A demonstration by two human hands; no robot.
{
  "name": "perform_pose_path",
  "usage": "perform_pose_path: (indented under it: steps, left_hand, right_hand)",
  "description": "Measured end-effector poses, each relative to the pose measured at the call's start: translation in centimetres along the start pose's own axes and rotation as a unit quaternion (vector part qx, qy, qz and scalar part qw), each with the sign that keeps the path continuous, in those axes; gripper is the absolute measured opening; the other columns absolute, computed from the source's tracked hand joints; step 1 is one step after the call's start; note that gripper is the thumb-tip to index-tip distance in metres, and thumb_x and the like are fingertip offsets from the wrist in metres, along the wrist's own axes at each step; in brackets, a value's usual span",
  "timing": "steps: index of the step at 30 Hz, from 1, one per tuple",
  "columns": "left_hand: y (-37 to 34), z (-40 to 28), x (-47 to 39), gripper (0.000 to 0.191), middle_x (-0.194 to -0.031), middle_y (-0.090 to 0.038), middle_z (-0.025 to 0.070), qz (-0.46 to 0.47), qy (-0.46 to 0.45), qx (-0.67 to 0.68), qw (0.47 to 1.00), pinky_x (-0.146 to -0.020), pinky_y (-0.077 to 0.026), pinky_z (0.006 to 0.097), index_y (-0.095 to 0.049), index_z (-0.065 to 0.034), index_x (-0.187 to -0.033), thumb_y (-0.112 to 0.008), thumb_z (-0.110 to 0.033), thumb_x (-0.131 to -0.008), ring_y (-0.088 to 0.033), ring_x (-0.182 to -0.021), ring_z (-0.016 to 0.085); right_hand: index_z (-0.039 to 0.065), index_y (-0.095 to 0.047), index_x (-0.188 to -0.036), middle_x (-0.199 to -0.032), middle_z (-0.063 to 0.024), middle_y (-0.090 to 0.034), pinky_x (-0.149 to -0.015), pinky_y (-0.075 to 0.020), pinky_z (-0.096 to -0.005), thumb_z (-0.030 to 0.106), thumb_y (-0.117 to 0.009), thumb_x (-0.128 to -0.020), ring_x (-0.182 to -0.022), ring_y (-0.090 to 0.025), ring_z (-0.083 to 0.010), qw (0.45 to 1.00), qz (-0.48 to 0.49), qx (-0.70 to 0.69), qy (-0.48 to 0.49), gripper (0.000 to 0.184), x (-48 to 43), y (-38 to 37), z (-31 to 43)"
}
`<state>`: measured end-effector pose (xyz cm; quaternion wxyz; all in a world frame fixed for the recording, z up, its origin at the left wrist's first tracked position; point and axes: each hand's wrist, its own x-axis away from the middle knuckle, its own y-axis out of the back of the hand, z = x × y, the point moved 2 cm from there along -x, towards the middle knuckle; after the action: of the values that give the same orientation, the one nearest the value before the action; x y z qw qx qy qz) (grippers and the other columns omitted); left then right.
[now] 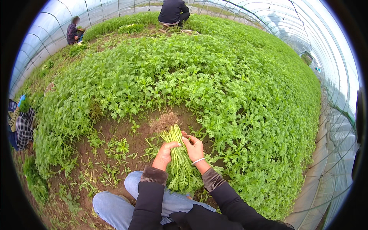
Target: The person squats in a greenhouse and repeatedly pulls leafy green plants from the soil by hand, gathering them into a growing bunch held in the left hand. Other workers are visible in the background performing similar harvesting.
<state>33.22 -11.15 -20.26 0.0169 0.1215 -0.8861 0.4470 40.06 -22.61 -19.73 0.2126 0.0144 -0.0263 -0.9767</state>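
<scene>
A bunch of leafy green plants (179, 169) lies between my hands, above my knees, with its brown roots (165, 122) pointing away from me and its leaves towards my lap. My left hand (166, 152) grips the stems from the left, the thumb across them. At the right side of the stems is my right hand (194, 146), its thumb and fingers bent against them near the root end; a pale band is on that wrist. The fingers beneath the bunch are hidden.
Dense plants (184, 77) grow ahead and to the right. Bare soil (112, 129) with loose sprigs lies ahead on the left. One person (172, 13) squats at the back, another (73, 31) at the back left, and a partly visible person (23, 126) is at the far left. Greenhouse film curves around.
</scene>
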Motion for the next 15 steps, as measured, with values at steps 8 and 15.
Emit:
perform_pose_path:
  steps: [8, 15]
  left_hand:
    - [3.1, 1.3, -0.1, 0.037, -0.098, -0.068, 0.0072, -0.095, 0.074, -0.014, 0.993, -0.085, -0.049, 0.0348, -0.065, 0.0011, -0.108, -0.064, 0.000, -0.072, -0.064, -0.089, 0.019]
    - [1.0, 1.1, 0.3, 0.019, -0.087, -0.070, 0.0070, -0.089, 0.061, -0.028, 0.994, -0.082, -0.046, 0.0317, -0.070, 0.0001, -0.088, -0.068, -0.005, -0.070, -0.063, -0.085, 0.017]
  right_hand:
    - [-0.001, -0.067, -0.096, -0.081, -0.0013, -0.065, -0.053, -0.0404, -0.0239, 0.013, -0.070, -0.085, -0.060, -0.046, -0.0040, 0.985, -0.081, 0.110, 0.106, 0.018, 0.8, -0.5, 3.3]
    - [-0.001, -0.066, -0.095, -0.088, -0.0024, -0.068, -0.053, -0.0398, -0.0206, 0.011, -0.069, -0.086, -0.062, -0.046, -0.0022, 0.995, -0.057, 0.049, 0.063, 0.014, -0.3, -0.7, 2.0]
